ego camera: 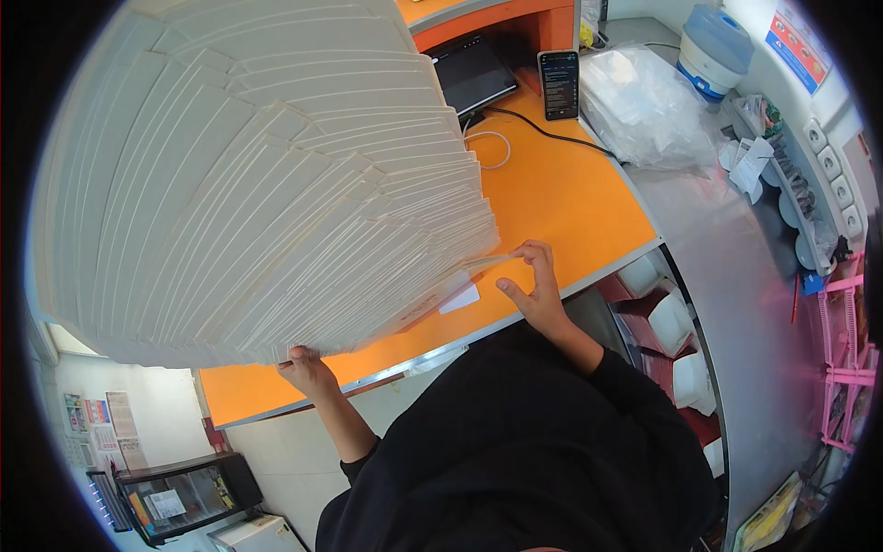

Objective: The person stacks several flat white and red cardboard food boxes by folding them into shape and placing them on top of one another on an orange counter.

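Note:
A tall, fanned stack of flat grey-white cardboard blanks (290, 207) fills the upper left and stands on an orange countertop (572, 186). My left hand (309, 372) holds the stack's near lower edge, with the thumb at the layers and the other fingers partly hidden. At the stack's lower right corner is my right hand (541, 290). Its fingertips touch the end of a low blank, while the thumb stands well apart. Reddish print (421, 306) shows on the lowest blank's side. A small white card (460, 298) lies partly beneath it.
Behind the stack are a dark monitor (476, 76), an upright phone (559, 86) and a black cable (552, 127). Clear plastic bags (641, 103) lie on the metal counter (752, 331) at right. Under it, an open shelf holds several white-and-red containers (672, 321). A glass-fronted cabinet (183, 500) stands lower left.

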`<act>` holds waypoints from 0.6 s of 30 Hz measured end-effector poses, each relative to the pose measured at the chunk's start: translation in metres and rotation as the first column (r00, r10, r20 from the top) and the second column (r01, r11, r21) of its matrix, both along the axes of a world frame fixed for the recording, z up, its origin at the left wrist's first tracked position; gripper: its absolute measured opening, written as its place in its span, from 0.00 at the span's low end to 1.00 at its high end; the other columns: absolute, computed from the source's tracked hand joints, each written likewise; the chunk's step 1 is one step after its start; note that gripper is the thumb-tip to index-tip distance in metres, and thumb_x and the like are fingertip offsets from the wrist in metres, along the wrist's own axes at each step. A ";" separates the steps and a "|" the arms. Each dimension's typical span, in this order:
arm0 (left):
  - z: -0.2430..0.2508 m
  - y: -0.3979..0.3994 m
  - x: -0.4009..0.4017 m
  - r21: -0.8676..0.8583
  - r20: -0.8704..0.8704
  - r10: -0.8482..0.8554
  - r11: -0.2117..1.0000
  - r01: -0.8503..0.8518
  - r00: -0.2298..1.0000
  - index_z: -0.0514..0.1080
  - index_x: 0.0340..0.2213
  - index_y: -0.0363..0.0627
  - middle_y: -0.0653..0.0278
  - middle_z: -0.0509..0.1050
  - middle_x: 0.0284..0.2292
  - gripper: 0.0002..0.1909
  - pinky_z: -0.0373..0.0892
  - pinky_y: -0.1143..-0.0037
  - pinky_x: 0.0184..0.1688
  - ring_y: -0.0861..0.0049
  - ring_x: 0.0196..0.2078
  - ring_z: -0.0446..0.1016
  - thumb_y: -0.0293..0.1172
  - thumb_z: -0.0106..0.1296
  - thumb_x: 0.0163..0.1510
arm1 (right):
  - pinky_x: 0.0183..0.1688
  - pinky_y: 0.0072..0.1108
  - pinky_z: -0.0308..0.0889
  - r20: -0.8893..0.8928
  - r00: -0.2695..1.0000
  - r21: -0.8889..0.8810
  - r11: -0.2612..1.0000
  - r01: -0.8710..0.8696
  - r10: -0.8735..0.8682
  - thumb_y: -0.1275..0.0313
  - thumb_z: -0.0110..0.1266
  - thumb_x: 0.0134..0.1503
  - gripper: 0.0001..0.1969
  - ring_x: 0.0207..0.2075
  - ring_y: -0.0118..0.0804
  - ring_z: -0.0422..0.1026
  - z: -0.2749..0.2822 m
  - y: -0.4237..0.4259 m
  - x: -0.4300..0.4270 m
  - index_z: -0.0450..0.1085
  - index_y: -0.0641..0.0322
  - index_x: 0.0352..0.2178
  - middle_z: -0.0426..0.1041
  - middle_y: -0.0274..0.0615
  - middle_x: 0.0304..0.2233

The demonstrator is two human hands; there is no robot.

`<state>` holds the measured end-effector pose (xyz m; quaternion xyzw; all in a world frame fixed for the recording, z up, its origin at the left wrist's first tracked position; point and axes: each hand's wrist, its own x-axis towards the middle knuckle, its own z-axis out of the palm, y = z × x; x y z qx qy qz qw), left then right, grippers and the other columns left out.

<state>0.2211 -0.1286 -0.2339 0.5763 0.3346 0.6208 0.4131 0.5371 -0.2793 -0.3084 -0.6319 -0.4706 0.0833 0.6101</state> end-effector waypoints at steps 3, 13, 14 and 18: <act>-0.006 0.006 -0.014 -0.060 -0.041 -0.046 0.997 0.044 0.998 0.64 0.38 0.37 0.67 0.69 0.34 0.32 0.62 0.80 0.42 0.83 0.38 0.66 0.53 0.57 0.42 | 0.47 0.26 0.54 -0.283 0.941 0.086 0.982 -0.166 0.184 0.66 0.57 0.47 0.30 0.40 0.37 0.60 -0.003 0.006 -0.003 0.55 0.64 0.50 0.59 0.44 0.38; 0.004 0.000 0.005 0.009 -0.009 -0.023 1.000 0.024 1.000 0.65 0.38 0.37 0.67 0.69 0.34 0.31 0.62 0.80 0.41 0.82 0.37 0.66 0.53 0.57 0.42 | 0.48 0.27 0.58 -0.051 0.987 -0.018 0.988 -0.154 0.153 0.64 0.59 0.46 0.38 0.44 0.42 0.62 0.016 0.006 -0.005 0.50 0.61 0.56 0.60 0.47 0.40; 0.004 0.001 0.004 0.012 -0.016 -0.025 1.000 0.025 1.000 0.65 0.37 0.37 0.67 0.69 0.33 0.31 0.62 0.80 0.40 0.82 0.36 0.66 0.53 0.57 0.42 | 0.49 0.26 0.56 -0.054 0.985 -0.015 0.987 -0.163 0.161 0.63 0.58 0.46 0.38 0.44 0.41 0.60 0.016 0.006 -0.005 0.49 0.63 0.56 0.60 0.47 0.40; 0.001 0.002 0.001 -0.029 -0.015 -0.050 0.998 0.049 0.999 0.65 0.35 0.39 0.71 0.68 0.29 0.30 0.62 0.83 0.36 0.85 0.33 0.65 0.53 0.57 0.42 | 0.51 0.26 0.54 -0.058 0.982 -0.043 0.983 -0.180 0.177 0.63 0.57 0.47 0.37 0.47 0.42 0.58 0.017 0.004 -0.007 0.49 0.65 0.55 0.60 0.47 0.42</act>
